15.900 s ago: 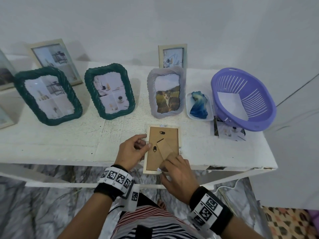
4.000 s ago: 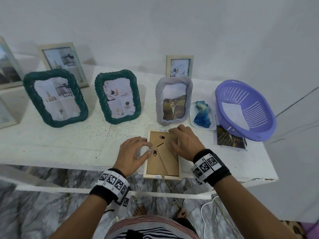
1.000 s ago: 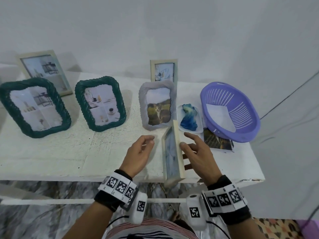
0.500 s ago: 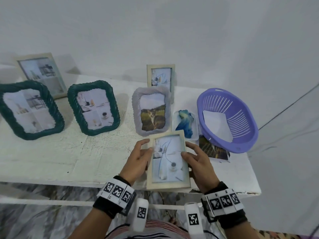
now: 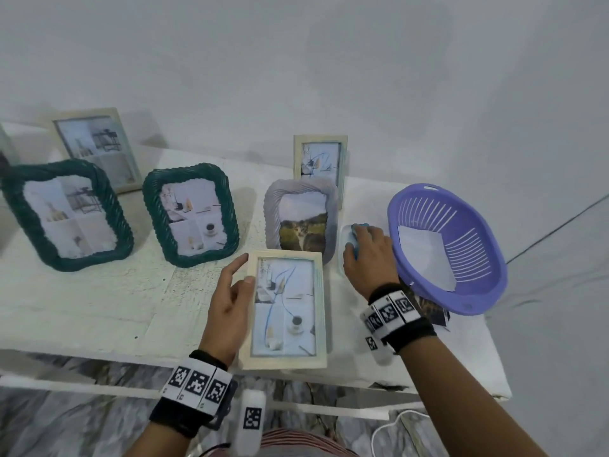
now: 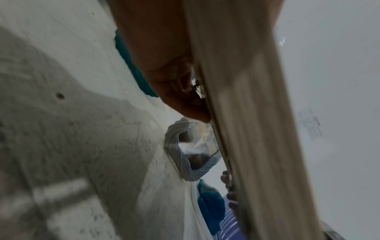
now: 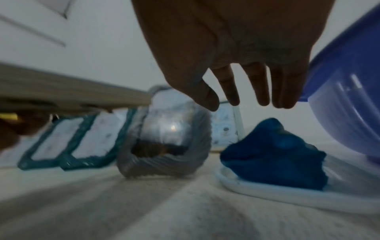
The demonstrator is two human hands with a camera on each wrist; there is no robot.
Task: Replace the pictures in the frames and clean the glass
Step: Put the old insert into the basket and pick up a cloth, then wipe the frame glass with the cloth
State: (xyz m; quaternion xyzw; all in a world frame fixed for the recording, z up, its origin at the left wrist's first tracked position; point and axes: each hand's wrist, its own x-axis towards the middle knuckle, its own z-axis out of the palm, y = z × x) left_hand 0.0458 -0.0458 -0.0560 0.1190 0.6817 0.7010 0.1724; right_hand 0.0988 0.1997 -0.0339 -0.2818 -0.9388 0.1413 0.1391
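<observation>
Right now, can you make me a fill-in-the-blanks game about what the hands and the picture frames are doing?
1. The left hand holds the wooden frame with its picture facing ____.
2. The right hand reaches for the ____ cloth on the white tray.
3. The grey frame shows a ____.
4. The purple basket holds a sheet of ____.

Missing words: up; blue; cat; paper
</observation>
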